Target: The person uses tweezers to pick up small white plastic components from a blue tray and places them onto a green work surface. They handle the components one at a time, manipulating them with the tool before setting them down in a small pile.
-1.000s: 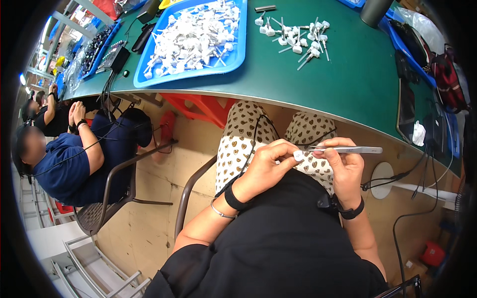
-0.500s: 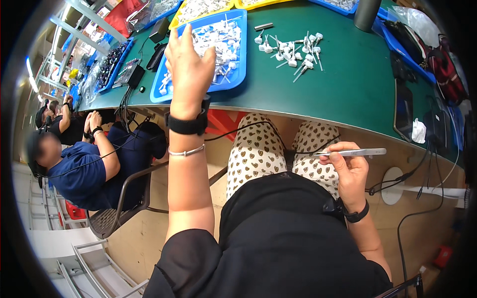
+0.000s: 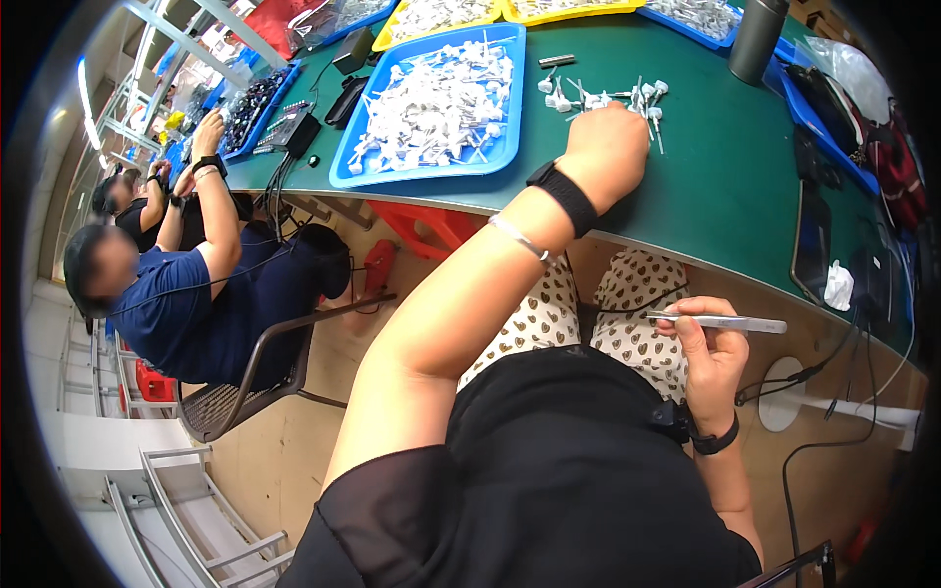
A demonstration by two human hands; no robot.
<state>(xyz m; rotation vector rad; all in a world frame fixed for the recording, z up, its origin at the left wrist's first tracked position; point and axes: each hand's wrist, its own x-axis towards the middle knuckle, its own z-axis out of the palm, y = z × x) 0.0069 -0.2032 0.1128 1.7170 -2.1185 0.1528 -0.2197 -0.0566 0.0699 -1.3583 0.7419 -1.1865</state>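
Blue tray (image 3: 517,88) on the green table (image 3: 725,206) is heaped with white bits (image 3: 431,108). Behind it sit two yellow trays (image 3: 431,37) with white bits too. The left hand (image 3: 610,147) is curled over a small pile (image 3: 644,95) beside the tray, and its fingertips are hidden, so I cannot tell if it has one. The right hand (image 3: 711,355) pinches tweezers (image 3: 740,322) above the lap

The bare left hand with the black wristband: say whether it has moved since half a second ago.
Yes: the left hand has moved rightward, from over the blue rectangular plastic tray to the loose white-headed pieces beside it.
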